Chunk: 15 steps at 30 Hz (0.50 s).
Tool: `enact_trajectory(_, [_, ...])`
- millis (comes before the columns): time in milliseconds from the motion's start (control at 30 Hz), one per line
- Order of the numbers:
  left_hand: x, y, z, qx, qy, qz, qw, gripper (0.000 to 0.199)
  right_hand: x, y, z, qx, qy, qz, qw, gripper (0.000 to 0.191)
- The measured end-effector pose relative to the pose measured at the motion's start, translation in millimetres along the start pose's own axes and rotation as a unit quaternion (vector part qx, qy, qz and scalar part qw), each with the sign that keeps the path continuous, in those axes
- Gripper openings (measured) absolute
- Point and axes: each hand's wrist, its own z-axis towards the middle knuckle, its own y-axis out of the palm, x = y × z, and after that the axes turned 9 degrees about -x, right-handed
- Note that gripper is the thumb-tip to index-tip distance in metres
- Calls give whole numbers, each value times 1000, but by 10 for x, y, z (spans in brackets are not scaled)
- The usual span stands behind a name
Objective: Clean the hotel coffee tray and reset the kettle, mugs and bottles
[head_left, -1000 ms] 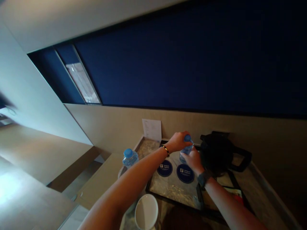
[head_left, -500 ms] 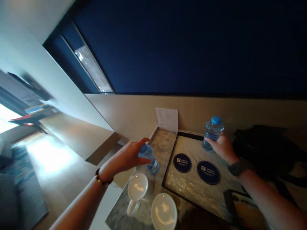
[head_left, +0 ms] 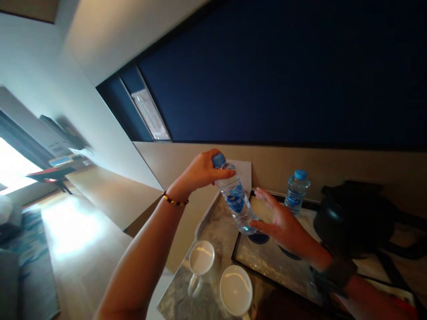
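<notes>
My left hand (head_left: 207,171) is closed around the neck of a clear water bottle (head_left: 236,200) with a blue cap and blue label, held tilted above the counter. My right hand (head_left: 282,222) is open, fingers and thumb apart, beside the lower end of that bottle; whether the thumb touches it I cannot tell. A second water bottle (head_left: 296,193) stands upright at the back of the black-rimmed tray (head_left: 263,262), behind my right hand. Two dark blue round coasters lie on the tray, partly covered by my hand and the held bottle.
Two white mugs, one (head_left: 202,258) at the counter's left edge and another (head_left: 236,291) nearer me, stand on the marbled counter (head_left: 180,293). A black kettle (head_left: 350,222) sits at the right. A white card (head_left: 245,171) leans on the wall behind the held bottle.
My left hand has raised its bottle off the counter and moved it rightward. My right hand has let go of the other bottle, now on the tray, and moved left, opening.
</notes>
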Motion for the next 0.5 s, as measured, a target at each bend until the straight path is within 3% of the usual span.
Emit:
enact_trajectory(100, [418, 124, 165, -15, 19, -58, 998, 41, -254, -53, 6, -54, 24, 102, 993, 64])
enact_trajectory(200, [636, 268, 287, -25, 19, -48, 998, 45, -374, -222, -132, -56, 52, 152, 985, 47])
enact_trajectory(367, [829, 400, 414, -55, 34, -24, 998, 47, -438, -369, -384, -40, 78, 194, 977, 54])
enact_trajectory(500, [946, 421, 461, -52, 44, 19, 997, 40, -372, -344, -334, -11, 79, 172, 982, 54])
